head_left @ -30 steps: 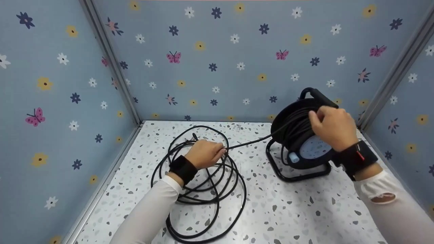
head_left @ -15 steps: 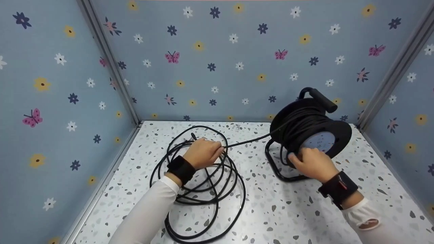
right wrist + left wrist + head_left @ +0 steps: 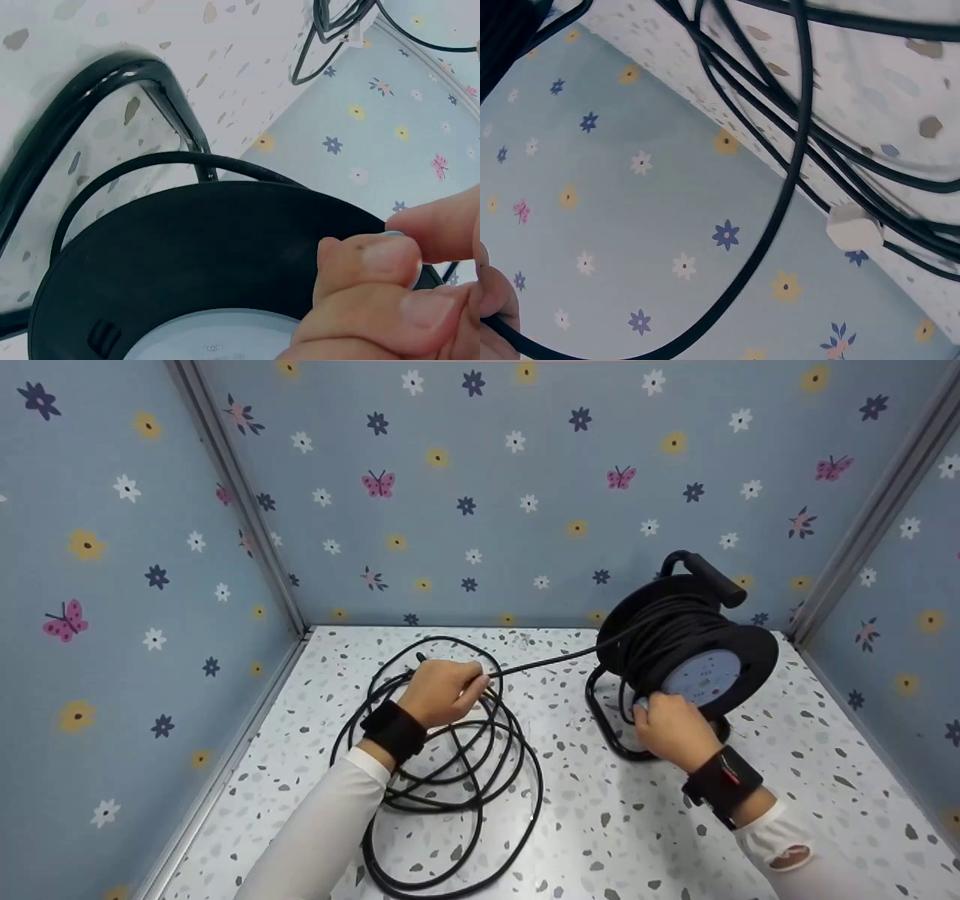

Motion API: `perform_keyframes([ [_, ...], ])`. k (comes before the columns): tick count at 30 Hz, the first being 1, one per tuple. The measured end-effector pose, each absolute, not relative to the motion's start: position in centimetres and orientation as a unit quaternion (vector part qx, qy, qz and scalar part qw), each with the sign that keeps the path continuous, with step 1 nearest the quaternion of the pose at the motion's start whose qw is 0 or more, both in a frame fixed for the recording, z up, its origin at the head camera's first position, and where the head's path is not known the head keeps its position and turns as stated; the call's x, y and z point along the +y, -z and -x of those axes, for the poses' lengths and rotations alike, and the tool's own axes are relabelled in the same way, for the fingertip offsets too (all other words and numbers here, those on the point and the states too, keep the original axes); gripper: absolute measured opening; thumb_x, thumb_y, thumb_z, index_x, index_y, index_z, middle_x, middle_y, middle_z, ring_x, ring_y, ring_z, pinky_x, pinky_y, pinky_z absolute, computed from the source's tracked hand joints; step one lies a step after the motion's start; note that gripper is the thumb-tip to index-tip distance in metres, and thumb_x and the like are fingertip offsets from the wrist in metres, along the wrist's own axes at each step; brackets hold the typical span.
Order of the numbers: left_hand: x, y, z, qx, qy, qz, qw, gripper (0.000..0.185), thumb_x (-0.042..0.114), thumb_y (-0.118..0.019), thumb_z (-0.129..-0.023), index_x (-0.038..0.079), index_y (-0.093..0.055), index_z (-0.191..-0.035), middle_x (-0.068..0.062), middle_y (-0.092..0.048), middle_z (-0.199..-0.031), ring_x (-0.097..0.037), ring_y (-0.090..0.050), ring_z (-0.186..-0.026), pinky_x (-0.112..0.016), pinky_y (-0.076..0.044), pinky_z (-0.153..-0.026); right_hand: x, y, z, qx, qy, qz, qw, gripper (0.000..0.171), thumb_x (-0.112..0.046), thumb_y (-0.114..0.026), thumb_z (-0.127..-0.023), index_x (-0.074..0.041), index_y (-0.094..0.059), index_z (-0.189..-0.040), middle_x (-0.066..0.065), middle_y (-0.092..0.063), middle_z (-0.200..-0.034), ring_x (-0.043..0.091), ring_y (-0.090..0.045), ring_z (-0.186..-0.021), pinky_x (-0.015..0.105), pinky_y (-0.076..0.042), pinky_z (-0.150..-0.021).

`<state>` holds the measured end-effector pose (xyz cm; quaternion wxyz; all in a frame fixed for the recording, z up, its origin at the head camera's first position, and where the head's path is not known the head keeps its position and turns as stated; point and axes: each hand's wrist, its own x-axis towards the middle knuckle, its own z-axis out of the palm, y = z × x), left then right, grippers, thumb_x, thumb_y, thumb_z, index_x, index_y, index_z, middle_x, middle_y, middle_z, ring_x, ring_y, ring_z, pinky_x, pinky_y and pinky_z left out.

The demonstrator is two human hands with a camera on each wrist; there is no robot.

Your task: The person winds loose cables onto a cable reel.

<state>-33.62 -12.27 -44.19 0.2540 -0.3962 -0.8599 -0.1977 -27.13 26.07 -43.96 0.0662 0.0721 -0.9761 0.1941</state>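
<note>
Pinching the black cable (image 3: 540, 664) in my left hand (image 3: 442, 692), fingers curled round it just where it leaves the loose coil (image 3: 450, 765), I have my right hand (image 3: 671, 727) closed on the small pale knob at the lower front rim of the cable reel (image 3: 686, 649). From the reel, the cable runs as a nearly taut line leftward and slightly down to my left hand; that is its long axis now. I judge the cable light, limp and a bit springy, best taken near the taut stretch, not from the tangle. A white plug (image 3: 853, 227) lies among the loops. The reel stands on its black tube frame (image 3: 607, 720), face toward me, carry handle (image 3: 709, 574) on top, on the speckled table (image 3: 600, 825), right of the coil, near the flowered back wall (image 3: 525, 510).
</note>
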Motion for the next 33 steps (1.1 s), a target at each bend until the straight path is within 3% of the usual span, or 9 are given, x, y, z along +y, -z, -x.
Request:
perform_keyframes([
  [4,-12.7,42.7,33.4,-0.851,0.253,0.387,0.247,0.037,0.02,-0.055,-0.108,0.014,-0.048,-0.072,0.011,-0.032,-0.061,-0.006,-0.027,-0.054,-0.028,-0.025,-0.057,26.1,44.1,27.1,-0.977,-0.189,-0.078,0.066,0.037,-0.02,-0.052,-0.108,-0.006,-0.058,-0.075,0.022,-0.067,-0.08,0.046,-0.069,-0.075,0.066,-0.056,-0.074],
  [10,-14.4,40.3,33.2,-0.827,0.339,0.371,0.253,0.039,0.016,-0.054,-0.106,0.01,-0.045,-0.069,0.012,-0.03,-0.063,-0.005,-0.024,-0.055,-0.027,-0.023,-0.058,26.2,44.6,27.0,-0.976,-0.194,-0.084,0.058,0.037,-0.019,-0.053,-0.108,-0.004,-0.062,-0.076,0.019,-0.066,-0.077,0.037,-0.065,-0.068,0.063,-0.056,-0.071],
  [18,-17.9,37.2,32.8,-0.775,0.466,0.339,0.26,0.042,0.009,-0.054,-0.103,0.002,-0.036,-0.066,0.012,-0.028,-0.063,-0.004,-0.024,-0.057,-0.023,-0.02,-0.059,26.2,44.8,27.0,-0.974,-0.197,-0.088,0.065,0.038,-0.018,-0.054,-0.107,-0.007,-0.059,-0.072,0.018,-0.065,-0.074,0.036,-0.065,-0.067,0.063,-0.056,-0.071],
  [24,-21.0,35.1,32.1,-0.752,0.51,0.31,0.279,0.041,0.005,-0.052,-0.101,-0.002,-0.031,-0.066,0.012,-0.025,-0.064,-0.005,-0.02,-0.058,-0.028,-0.017,-0.057,26.2,44.7,27.1,-0.974,-0.197,-0.09,0.068,0.04,-0.018,-0.053,-0.108,-0.009,-0.057,-0.07,0.015,-0.063,-0.071,0.034,-0.063,-0.065,0.063,-0.056,-0.07],
  [29,-22.7,34.1,31.6,-0.733,0.54,0.311,0.271,0.041,0.003,-0.047,-0.102,-0.003,-0.028,-0.065,0.003,-0.021,-0.061,-0.01,-0.017,-0.056,-0.031,-0.014,-0.056,26.3,45.1,27.2,-0.975,-0.192,-0.093,0.066,0.04,-0.017,-0.052,-0.107,-0.008,-0.057,-0.068,0.02,-0.066,-0.073,0.04,-0.068,-0.067,0.065,-0.056,-0.07],
  [33,-23.5,33.2,31.4,-0.71,0.573,0.309,0.267,0.042,0.001,-0.045,-0.101,-0.004,-0.027,-0.063,-0.001,-0.022,-0.058,-0.012,-0.018,-0.053,-0.032,-0.013,-0.056,26.6,45.8,27.1,-0.977,-0.19,-0.081,0.05,0.04,-0.019,-0.052,-0.107,-0.009,-0.058,-0.069,0.018,-0.066,-0.074,0.038,-0.067,-0.067,0.064,-0.056,-0.07],
])
